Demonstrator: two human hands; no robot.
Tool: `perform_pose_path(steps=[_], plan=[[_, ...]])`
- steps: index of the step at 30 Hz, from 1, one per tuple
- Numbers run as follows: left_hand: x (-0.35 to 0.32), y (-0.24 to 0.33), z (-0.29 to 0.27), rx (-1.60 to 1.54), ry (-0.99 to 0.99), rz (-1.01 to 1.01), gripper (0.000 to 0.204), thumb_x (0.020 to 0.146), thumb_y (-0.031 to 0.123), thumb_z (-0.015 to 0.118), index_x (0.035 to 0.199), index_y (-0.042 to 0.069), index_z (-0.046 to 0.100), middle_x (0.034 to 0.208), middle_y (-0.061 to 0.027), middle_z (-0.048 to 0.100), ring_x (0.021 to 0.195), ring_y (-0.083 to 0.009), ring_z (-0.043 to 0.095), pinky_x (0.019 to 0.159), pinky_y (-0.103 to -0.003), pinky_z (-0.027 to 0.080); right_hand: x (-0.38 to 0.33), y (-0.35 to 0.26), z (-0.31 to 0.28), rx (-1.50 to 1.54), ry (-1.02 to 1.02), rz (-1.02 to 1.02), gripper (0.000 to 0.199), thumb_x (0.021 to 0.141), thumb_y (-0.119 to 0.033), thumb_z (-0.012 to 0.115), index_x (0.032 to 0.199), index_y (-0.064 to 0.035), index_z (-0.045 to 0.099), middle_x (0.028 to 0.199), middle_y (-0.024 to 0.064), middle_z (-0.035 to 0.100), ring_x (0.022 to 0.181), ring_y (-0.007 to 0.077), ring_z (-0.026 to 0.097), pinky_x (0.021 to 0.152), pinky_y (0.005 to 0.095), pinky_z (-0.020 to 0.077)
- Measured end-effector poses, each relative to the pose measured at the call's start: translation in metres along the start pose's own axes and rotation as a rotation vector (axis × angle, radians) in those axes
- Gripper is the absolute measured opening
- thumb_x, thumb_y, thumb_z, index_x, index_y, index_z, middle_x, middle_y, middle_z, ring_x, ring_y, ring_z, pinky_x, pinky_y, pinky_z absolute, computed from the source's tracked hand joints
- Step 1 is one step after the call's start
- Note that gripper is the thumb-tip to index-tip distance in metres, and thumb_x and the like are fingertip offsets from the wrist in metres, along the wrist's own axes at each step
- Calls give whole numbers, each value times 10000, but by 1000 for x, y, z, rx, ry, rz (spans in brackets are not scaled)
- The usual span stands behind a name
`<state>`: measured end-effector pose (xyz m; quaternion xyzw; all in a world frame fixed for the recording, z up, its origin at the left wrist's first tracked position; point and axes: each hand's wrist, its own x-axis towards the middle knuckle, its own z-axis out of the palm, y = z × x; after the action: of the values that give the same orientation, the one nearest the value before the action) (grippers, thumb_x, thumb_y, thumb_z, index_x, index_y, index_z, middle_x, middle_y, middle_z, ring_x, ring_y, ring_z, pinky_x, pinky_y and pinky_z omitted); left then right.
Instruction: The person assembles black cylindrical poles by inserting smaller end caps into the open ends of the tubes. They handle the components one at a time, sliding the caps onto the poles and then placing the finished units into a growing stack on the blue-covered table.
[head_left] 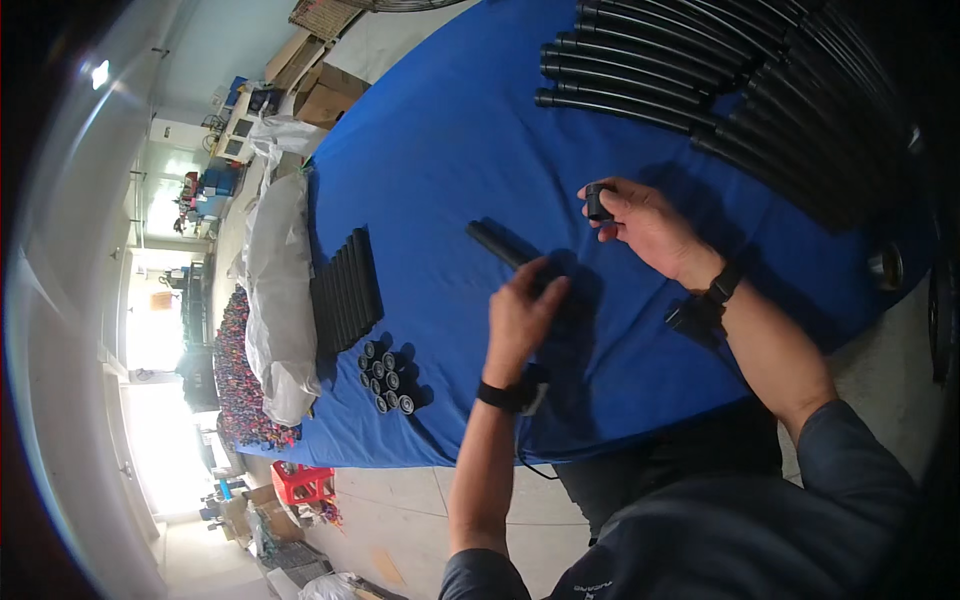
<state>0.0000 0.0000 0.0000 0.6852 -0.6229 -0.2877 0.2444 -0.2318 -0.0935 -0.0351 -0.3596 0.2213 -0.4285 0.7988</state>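
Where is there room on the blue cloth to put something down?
The biggest bare patch of blue cloth is between the short tubes and the long tubes, beyond the loose tube at the left hand. A smaller one lies between the caps and that hand. It's crowded top right, where the long tubes pack together.

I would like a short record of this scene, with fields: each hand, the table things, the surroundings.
Left hand: fingers over one end of a black tube; firmness of grip unclear
Right hand: holds a black fitting, raised
Left side: short tubes in a row; round pieces clustered beside them
Far right: long tubes, laid side by side
Covering: blue cloth
Off the table: red stool, lower left
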Motion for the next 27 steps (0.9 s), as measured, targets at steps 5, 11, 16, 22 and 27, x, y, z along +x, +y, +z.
perform_pose_path(steps=[5,11,16,22,27], plan=[[-4,45,31,-502,-180,-116,473,1041,312,577,1399,4,562,879,-129,725,764,-185,689,669,-299,536,-4,-1,15,-350,-48,-113,370,978,-330,712,1229,-60,684,1021,5,682,1013,96,623,917,293,510],[11,17,19,-1338,-204,-151,662,1083,517,406,1470,-20,393,1244,-211,633,1051,-273,689,849,-371,604,-8,1,20,-962,-158,-303,441,862,-336,811,1218,-99,702,1270,114,606,1257,293,547,1084,434,434],[2,23,15,-1244,-261,-180,611,946,103,718,1476,6,430,1288,-155,637,1137,-249,665,944,-391,586,-16,6,31,-1125,-198,-381,471,799,-282,852,1196,-77,702,1271,115,581,1281,325,499,1088,446,431],[-1,27,13,-1077,-260,-93,679,916,38,721,1507,-12,391,1184,-142,678,1076,-221,677,898,-350,585,-16,6,35,-1217,-193,-352,690,763,-320,880,1303,-1,593,1303,142,557,1272,344,508,1100,453,430],[15,13,8,-1161,21,-53,427,1034,172,571,1419,0,501,1167,-187,675,1013,-270,707,830,-329,611,-19,7,35,-1384,-86,-462,810,737,-316,897,1355,33,507,1299,178,550,1255,361,520,1083,456,434]])
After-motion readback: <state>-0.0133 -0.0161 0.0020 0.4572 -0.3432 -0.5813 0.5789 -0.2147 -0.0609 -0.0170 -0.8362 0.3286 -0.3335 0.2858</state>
